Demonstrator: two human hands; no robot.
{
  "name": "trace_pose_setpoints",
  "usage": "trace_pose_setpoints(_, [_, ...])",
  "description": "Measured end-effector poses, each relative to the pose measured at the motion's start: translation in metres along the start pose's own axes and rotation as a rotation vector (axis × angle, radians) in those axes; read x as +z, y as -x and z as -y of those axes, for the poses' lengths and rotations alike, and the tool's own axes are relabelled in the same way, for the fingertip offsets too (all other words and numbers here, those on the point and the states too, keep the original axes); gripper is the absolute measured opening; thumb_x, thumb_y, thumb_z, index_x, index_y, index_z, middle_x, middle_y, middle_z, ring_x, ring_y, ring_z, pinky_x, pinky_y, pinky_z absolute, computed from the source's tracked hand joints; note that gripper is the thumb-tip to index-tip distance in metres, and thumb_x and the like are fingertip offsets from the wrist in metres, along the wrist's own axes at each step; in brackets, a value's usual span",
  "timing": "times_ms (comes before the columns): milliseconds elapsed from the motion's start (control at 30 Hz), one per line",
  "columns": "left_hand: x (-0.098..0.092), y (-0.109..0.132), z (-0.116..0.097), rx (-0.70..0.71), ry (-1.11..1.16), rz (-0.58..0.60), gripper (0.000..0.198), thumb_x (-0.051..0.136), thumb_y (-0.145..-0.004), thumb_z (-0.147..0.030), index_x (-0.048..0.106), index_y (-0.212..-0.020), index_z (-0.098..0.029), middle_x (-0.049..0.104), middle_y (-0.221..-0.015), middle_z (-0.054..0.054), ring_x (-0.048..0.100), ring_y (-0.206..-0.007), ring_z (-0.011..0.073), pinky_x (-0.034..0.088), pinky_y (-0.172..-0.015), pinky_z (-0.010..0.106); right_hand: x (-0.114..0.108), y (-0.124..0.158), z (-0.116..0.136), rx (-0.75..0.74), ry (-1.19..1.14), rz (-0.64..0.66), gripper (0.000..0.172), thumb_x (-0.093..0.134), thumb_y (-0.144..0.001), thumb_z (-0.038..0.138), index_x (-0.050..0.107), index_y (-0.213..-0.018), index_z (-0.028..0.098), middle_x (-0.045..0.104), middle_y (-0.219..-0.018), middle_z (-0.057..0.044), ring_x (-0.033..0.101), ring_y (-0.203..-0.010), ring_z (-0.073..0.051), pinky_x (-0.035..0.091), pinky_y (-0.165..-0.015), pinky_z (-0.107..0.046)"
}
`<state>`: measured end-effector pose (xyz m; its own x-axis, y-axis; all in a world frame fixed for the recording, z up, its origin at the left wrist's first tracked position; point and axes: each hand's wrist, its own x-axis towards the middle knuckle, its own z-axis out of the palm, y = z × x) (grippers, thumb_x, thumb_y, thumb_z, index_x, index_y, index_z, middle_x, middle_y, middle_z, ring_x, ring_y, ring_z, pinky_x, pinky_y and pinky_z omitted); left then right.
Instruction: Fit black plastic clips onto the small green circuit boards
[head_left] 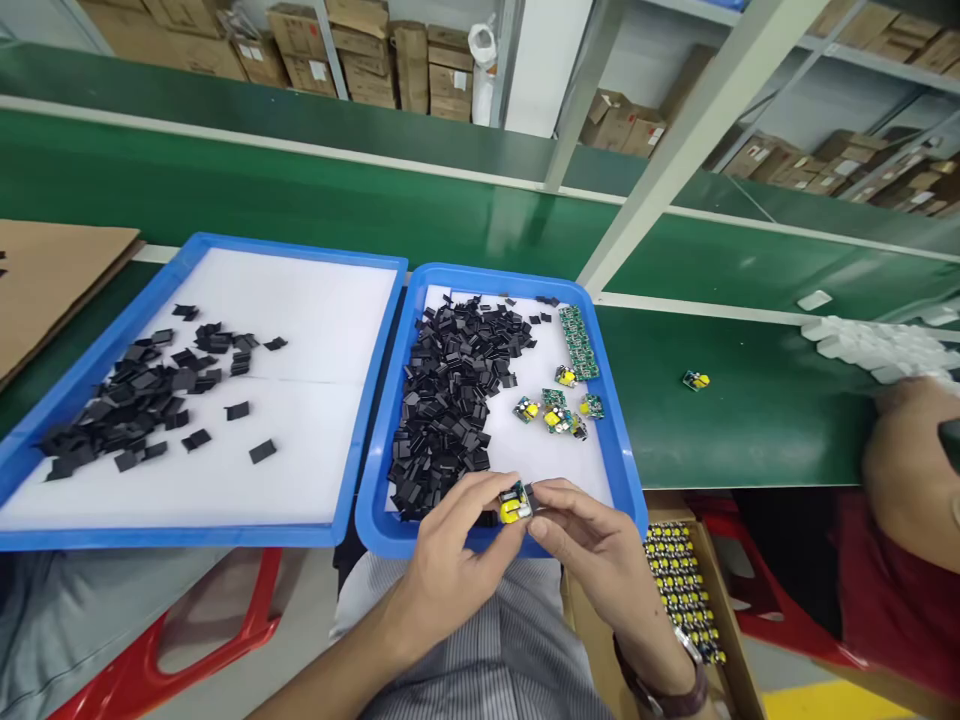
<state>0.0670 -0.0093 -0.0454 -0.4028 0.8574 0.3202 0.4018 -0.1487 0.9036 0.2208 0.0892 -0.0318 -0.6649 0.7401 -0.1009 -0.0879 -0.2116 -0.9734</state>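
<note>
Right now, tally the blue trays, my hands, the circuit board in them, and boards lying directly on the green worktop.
Blue trays: 2
Left hand and right hand: 2
Held circuit board: 1
Board on green worktop: 1
Total: 6

Right tray (628, 455): black pieces (454, 395) obstruct left half.
Green bench (690, 440): passable around one circuit board (696, 380).
Slanted post (693, 140): obstacle behind tray's far-right corner.
</note>
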Motion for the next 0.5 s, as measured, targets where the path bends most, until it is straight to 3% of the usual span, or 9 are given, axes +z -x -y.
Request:
trace_pose_setpoints(267, [-0.0019,0.0011,-0.0016,0.064,0.002,-0.060,0.044,0.071,-0.094,-0.009,0.064,-0.136,-0.023,0.072,-0.117,0.006,0.071,-0.106,0.0158,0.059,-0.096,0.027,0.0055,0.0009,-0.0019,-0.133,0.157,0.029,0.027,0.072,-0.097,0.019,0.081,-0.118,0.034,0.072,-0.105,-0.004,0.069,-0.099,-0.018,0.059,-0.086,-0.030])
trace_pose_setpoints(500, [-0.0009,0.0014,-0.0008,0.068,0.003,-0.051,0.044,0.069,-0.093,-0.006,0.065,-0.133,-0.022,0.072,-0.116,0.007,0.072,-0.104,0.0175,0.060,-0.094,0.030,0.0053,-0.0001,0.0029,-0.153,0.287,0.108,0.030,0.066,-0.101,0.017,0.080,-0.119,0.035,0.068,-0.098,-0.005,0.066,-0.092,-0.018,0.058,-0.079,-0.031])
